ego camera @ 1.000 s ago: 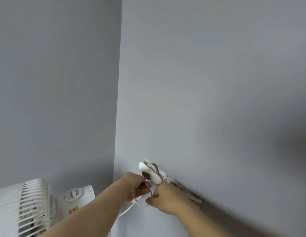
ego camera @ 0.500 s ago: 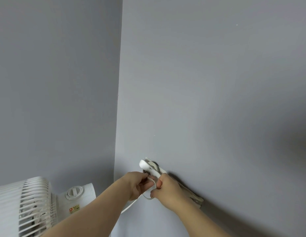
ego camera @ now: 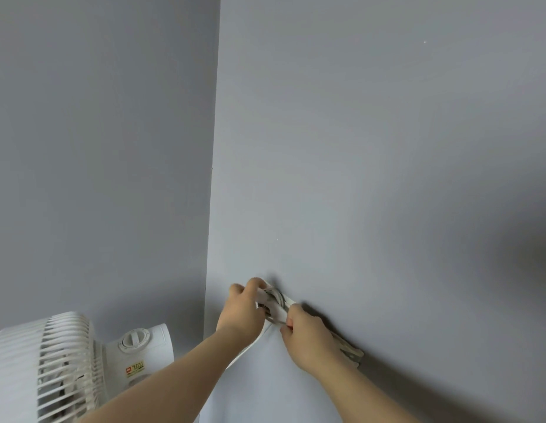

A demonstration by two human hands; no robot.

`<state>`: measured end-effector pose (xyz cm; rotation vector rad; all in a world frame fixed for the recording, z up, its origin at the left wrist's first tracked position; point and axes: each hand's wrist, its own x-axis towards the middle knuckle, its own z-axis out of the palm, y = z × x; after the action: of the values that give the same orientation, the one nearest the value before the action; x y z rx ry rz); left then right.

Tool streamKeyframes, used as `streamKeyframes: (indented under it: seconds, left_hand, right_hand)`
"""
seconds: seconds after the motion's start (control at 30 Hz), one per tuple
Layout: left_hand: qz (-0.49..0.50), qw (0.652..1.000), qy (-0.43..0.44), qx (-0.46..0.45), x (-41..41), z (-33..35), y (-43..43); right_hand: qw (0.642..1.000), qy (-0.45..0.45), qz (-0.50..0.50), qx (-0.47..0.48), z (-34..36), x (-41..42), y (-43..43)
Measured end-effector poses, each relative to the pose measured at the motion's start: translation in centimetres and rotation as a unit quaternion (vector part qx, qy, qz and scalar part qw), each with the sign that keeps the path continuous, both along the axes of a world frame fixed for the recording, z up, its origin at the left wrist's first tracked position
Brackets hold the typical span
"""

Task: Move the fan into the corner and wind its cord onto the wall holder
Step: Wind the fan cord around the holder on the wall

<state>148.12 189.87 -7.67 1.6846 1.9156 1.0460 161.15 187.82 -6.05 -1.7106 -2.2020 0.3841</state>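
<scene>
Light, bendy thin white cord (ego camera: pixel 278 296) loops round the white plastic wall holder (ego camera: pixel 276 314) at 6 o'clock; the left hand (ego camera: pixel 241 312) has its grip on the holder, and the right hand (ego camera: pixel 310 337) pinches the cord close by, probably the best spot.

fan (ego camera: pixel 52 367) crowding the lower-left corner, open wall (ego camera: pixel 357 148) above and right of the wall holder (ego camera: pixel 278 312)

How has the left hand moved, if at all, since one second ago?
Yes: the left hand has risen from below the wall holder to its upper end.
</scene>
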Motion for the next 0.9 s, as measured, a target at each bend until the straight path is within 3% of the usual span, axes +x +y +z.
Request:
streamKeyframes:
  seconds: [0.1, 0.27, 0.5, 0.9]
  left_hand:
    - [-0.092, 0.983, 0.152, 0.045, -0.1, -0.3, -0.2]
    - [-0.159, 0.938, 0.306, 0.023, -0.3, -0.2, -1.0]
    - [-0.180, 0.959, 0.216, -0.023, -1.7, 0.1, -0.2]
    - [-0.213, 0.968, 0.134, -0.010, -2.2, 0.0, 0.3]
  right_hand:
    - [0.998, -0.053, 0.022, -0.005, -0.2, 0.1, -0.1]
    - [0.989, -0.141, 0.032, 0.015, -1.0, -0.1, -0.3]
    - [0.975, -0.221, 0.001, 0.014, -1.0, -0.4, -0.4]
    - [0.986, -0.101, -0.105, 0.083, 1.5, -0.9, 0.2]
